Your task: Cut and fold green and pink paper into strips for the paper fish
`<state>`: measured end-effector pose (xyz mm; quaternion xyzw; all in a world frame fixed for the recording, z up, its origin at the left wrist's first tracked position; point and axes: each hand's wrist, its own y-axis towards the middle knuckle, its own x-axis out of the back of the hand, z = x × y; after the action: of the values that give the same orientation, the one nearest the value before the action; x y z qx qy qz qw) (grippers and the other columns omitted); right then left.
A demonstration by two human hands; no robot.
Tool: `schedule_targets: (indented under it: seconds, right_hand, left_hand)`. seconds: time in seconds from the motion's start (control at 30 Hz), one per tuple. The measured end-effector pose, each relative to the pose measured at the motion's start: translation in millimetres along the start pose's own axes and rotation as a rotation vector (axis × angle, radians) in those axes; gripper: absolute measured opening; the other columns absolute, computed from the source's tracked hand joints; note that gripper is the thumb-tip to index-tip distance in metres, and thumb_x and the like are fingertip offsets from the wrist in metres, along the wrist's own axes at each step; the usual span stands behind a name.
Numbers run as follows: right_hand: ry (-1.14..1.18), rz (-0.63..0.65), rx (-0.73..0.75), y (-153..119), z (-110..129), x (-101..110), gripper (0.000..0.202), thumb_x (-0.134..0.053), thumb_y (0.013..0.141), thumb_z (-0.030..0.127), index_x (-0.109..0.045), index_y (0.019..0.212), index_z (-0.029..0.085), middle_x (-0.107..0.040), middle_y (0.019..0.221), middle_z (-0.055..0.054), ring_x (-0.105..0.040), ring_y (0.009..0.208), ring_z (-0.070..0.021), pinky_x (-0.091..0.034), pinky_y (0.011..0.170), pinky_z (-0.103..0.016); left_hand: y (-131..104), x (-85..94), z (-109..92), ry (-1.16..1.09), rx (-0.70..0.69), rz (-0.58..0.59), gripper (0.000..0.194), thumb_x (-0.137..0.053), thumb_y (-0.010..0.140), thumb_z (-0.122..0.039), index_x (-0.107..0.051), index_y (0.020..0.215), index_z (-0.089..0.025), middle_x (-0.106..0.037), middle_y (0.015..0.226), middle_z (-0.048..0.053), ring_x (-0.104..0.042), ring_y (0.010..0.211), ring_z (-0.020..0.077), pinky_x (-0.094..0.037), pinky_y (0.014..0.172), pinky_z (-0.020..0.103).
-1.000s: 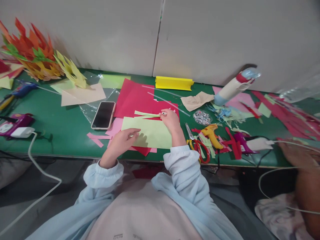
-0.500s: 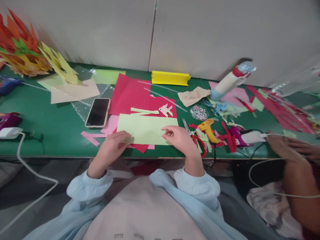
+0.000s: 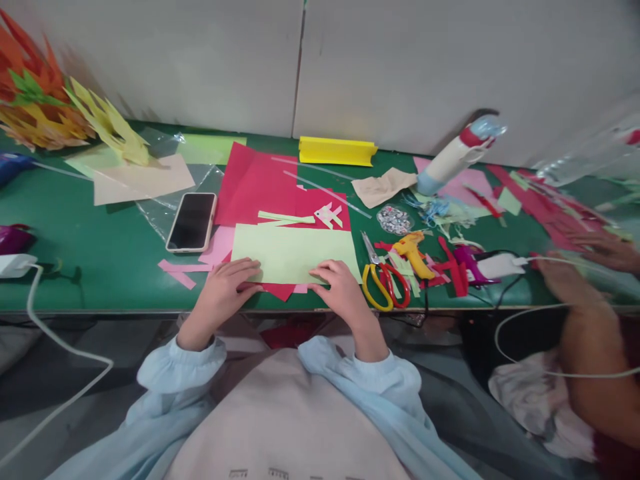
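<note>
A pale green sheet of paper (image 3: 295,253) lies before me on a stack of red and pink paper. My left hand (image 3: 225,290) grips its near left corner, fingers on top and thumb at the lower edge. Closed in a pinch, my right hand (image 3: 341,290) has the near edge right of the middle between thumb and fingers. Just beyond the sheet rest narrow green paper strips (image 3: 285,218) and a small pink-and-white paper fish (image 3: 330,215) on red paper (image 3: 257,183). Scissors (image 3: 383,277) with red and yellow handles lie beside my right hand.
A phone (image 3: 192,222) lies to the left. Right of the scissors are a yellow glue gun (image 3: 415,253), paper scraps and a dish of googly eyes (image 3: 395,219). A bottle (image 3: 453,160) stands behind. At far right are another person's hands (image 3: 565,280). A white cable (image 3: 70,347) hangs left.
My right hand has moved left and down, from above the sheet's right part to its near edge. The scissors' yellow handle has come into view. My left hand stays at the left corner.
</note>
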<state>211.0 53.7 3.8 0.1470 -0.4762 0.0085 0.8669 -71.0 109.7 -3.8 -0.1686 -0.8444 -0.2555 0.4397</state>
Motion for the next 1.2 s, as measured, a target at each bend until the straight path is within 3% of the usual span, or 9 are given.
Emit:
schedule_targets:
  seconds: [0.23,0.57,0.8,0.97,1.2]
  right_hand:
    - [-0.063,-0.021,0.080,-1,-3,-3,0.017,-0.065,0.090,0.026,-0.073,0.103,0.019,-0.067,0.100,-0.009,-0.058,0.097,-0.0230,-0.050,0.091,-0.038]
    - [-0.028,-0.044,0.053,-3,-2,-4,0.018,-0.065,0.091,0.028,-0.073,0.104,0.019,-0.066,0.101,-0.009,-0.058,0.098,-0.0233,-0.050,0.091,-0.038]
    - [-0.042,-0.046,0.054,-5,-1,-6,0.022,-0.067,0.089,0.033,-0.073,0.105,0.019,-0.066,0.102,-0.010,-0.058,0.101,-0.0241,-0.050,0.092,-0.039]
    - [-0.067,-0.042,0.074,-2,10,-8,0.025,-0.067,0.089,0.039,-0.073,0.104,0.020,-0.067,0.102,-0.009,-0.058,0.101,-0.0237,-0.048,0.092,-0.038]
    - [-0.211,0.020,0.188,6,38,-14,0.020,-0.053,0.098,0.027,-0.071,0.105,0.023,-0.068,0.107,-0.007,-0.055,0.101,-0.0218,-0.042,0.089,-0.036]
  left_hand:
    - [3,1.1,1,-0.036,-0.035,-0.039,0.020,-0.063,0.090,-0.037,-0.076,0.099,-0.025,-0.075,0.115,0.006,-0.067,0.116,0.0270,-0.051,0.099,0.048]
    - [-8,11.1,-3,0.058,-0.048,-0.095,0.022,-0.057,0.093,-0.032,-0.076,0.091,-0.022,-0.078,0.104,0.008,-0.072,0.097,0.0245,-0.056,0.091,0.043]
    - [-11,12.6,-1,0.079,-0.029,-0.127,0.024,-0.053,0.095,-0.032,-0.075,0.093,-0.022,-0.078,0.103,0.009,-0.072,0.096,0.0243,-0.057,0.092,0.043]
    - [-13,12.2,-1,0.069,0.001,-0.143,0.023,-0.053,0.095,-0.032,-0.073,0.094,-0.023,-0.078,0.102,0.008,-0.072,0.096,0.0229,-0.057,0.090,0.040]
    - [-18,15.4,-4,0.075,-0.039,-0.131,0.021,-0.053,0.095,-0.030,-0.072,0.095,-0.022,-0.077,0.101,0.008,-0.071,0.095,0.0227,-0.057,0.089,0.039]
